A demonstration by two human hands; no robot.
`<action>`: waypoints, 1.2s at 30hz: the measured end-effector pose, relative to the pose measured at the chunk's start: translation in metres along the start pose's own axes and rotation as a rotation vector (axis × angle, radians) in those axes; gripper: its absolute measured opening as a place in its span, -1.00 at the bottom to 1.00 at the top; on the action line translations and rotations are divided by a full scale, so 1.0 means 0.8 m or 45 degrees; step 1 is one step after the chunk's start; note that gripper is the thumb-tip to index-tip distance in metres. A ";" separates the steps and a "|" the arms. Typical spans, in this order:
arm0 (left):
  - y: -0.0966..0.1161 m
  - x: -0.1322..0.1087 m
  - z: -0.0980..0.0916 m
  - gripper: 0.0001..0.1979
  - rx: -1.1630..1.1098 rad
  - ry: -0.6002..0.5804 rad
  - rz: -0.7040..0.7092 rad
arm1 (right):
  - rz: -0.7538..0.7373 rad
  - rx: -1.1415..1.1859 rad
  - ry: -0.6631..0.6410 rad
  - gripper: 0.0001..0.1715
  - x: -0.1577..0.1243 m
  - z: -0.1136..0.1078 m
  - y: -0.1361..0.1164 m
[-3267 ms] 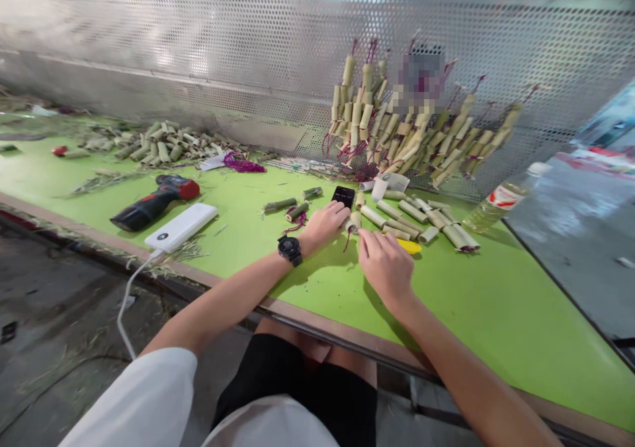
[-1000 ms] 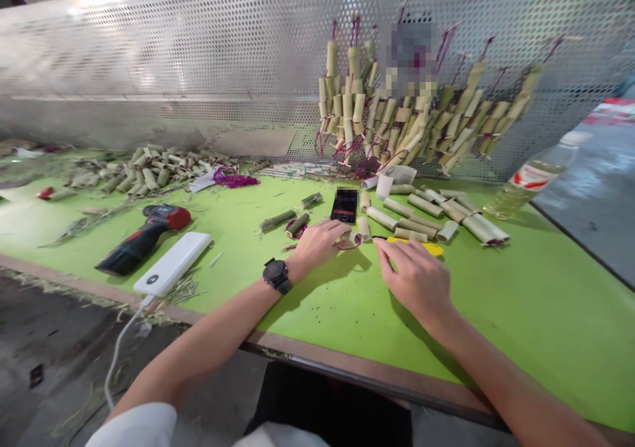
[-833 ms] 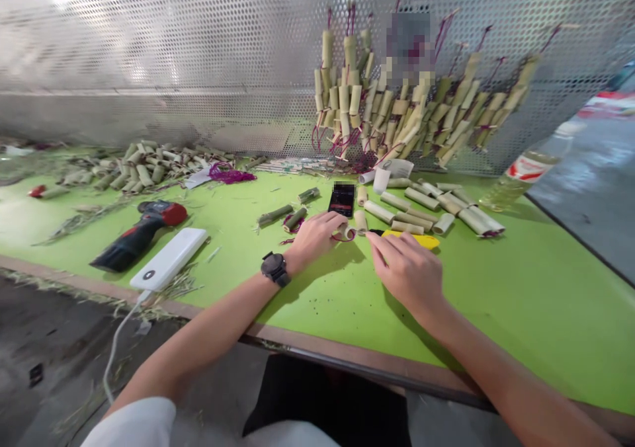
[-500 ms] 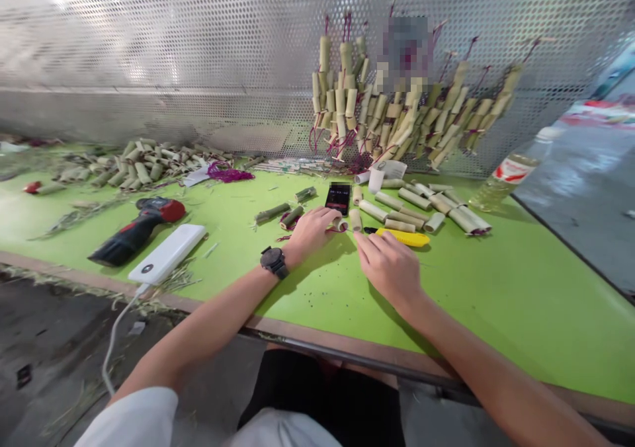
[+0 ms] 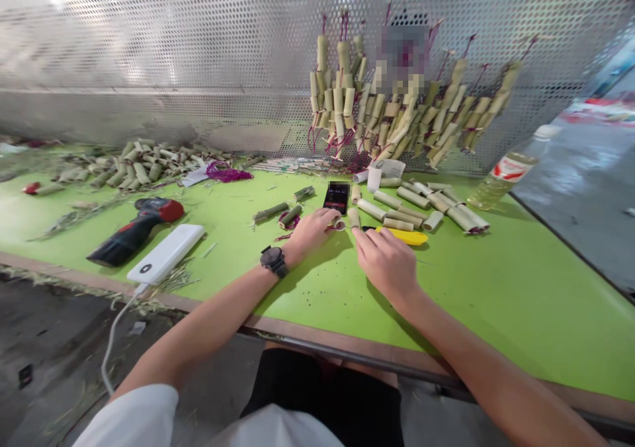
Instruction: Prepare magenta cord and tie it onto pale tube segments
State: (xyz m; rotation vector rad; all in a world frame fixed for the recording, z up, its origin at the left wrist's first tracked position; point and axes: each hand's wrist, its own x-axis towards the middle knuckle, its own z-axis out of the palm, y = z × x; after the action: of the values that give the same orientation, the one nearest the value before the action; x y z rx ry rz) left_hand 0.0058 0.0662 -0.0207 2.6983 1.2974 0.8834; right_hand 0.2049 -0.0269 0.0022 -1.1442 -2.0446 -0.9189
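My left hand (image 5: 311,234), with a black watch on its wrist, is closed around a short bamboo tube (image 5: 338,224) just above the green table. The tube's open end faces right. My right hand (image 5: 385,262) is a little to the right, thumb and forefinger pinched together; what they hold is too small to make out. Just beyond those fingertips stands another bamboo tube (image 5: 353,217). A yellow-handled cutter (image 5: 407,237) lies beside the right knuckles, partly covered. Behind the left fingers is a phone (image 5: 336,197). Purple cord (image 5: 292,222) shows near a green bamboo piece.
Loose bamboo tubes (image 5: 397,210) lie at right, near a bottle of yellowish liquid (image 5: 506,176). Strung bamboo bundles (image 5: 342,96) hang on the perforated metal panel (image 5: 198,57). At left are a cordless drill (image 5: 136,230), a white power bank (image 5: 166,254) and a bamboo heap (image 5: 133,166).
My right hand has shifted very slightly left, and the view has moved a little. The left hand keeps its grip on the bamboo tube.
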 end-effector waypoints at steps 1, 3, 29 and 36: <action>0.000 0.000 0.000 -0.84 -0.006 -0.003 -0.002 | -0.001 0.000 -0.006 -0.76 0.000 0.000 -0.001; 0.000 0.001 0.000 -0.84 -0.010 -0.012 -0.013 | -0.003 0.000 -0.018 -0.75 0.001 0.000 -0.005; 0.011 0.004 -0.003 -0.83 0.142 0.099 0.137 | 0.063 0.044 -0.173 -0.65 0.002 0.007 -0.014; 0.010 0.005 -0.002 -0.86 0.161 0.119 0.126 | 0.035 0.026 -0.175 -0.65 -0.003 0.015 -0.015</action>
State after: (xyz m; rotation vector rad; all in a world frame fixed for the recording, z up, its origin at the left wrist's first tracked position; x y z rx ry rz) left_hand 0.0126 0.0636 -0.0155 2.8729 1.2885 0.9802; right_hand 0.1932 -0.0229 -0.0101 -1.2516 -2.1364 -0.8243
